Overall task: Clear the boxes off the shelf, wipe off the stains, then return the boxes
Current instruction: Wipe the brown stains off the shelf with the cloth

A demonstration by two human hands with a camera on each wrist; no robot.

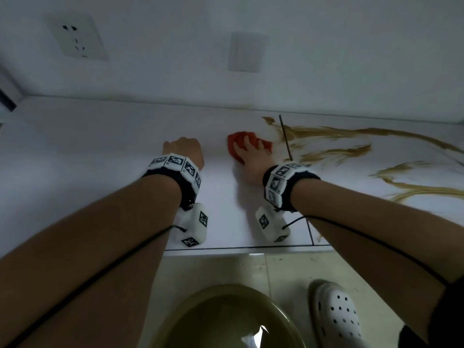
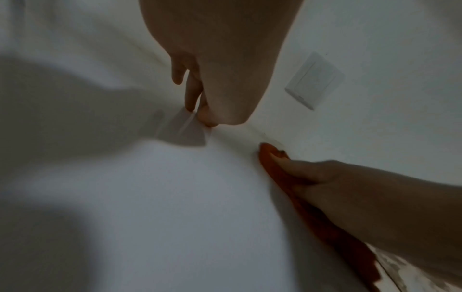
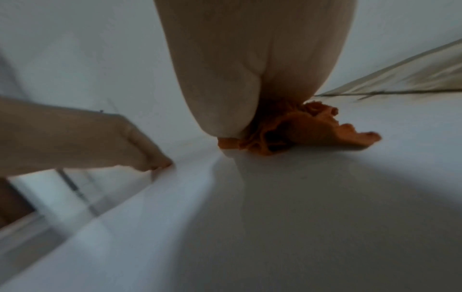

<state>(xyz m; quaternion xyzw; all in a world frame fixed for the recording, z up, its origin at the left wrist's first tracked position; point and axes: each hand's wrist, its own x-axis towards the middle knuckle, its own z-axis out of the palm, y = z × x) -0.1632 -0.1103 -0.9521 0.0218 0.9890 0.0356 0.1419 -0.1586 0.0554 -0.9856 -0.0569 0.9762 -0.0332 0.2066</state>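
No boxes are in view. The white shelf (image 1: 100, 146) carries long brown stains (image 1: 334, 153) across its right half. My right hand (image 1: 251, 151) lies spread on an orange-red cloth (image 1: 238, 140) and presses it to the shelf just left of the stains. The cloth (image 3: 312, 126) bunches under the palm in the right wrist view, and in the left wrist view it (image 2: 325, 227) stretches out beneath the fingers. My left hand (image 1: 183, 149) holds nothing. Its fingertips (image 2: 195, 106) are propped on bare shelf left of the cloth.
A dark seam (image 1: 286, 139) crosses the shelf beside the cloth. The wall behind has a socket (image 1: 76, 37) and a blank plate (image 1: 247, 51). Below the shelf's front edge (image 1: 251, 248), an olive basin of water (image 1: 226, 320) and a white perforated shoe (image 1: 336, 315) are on the floor.
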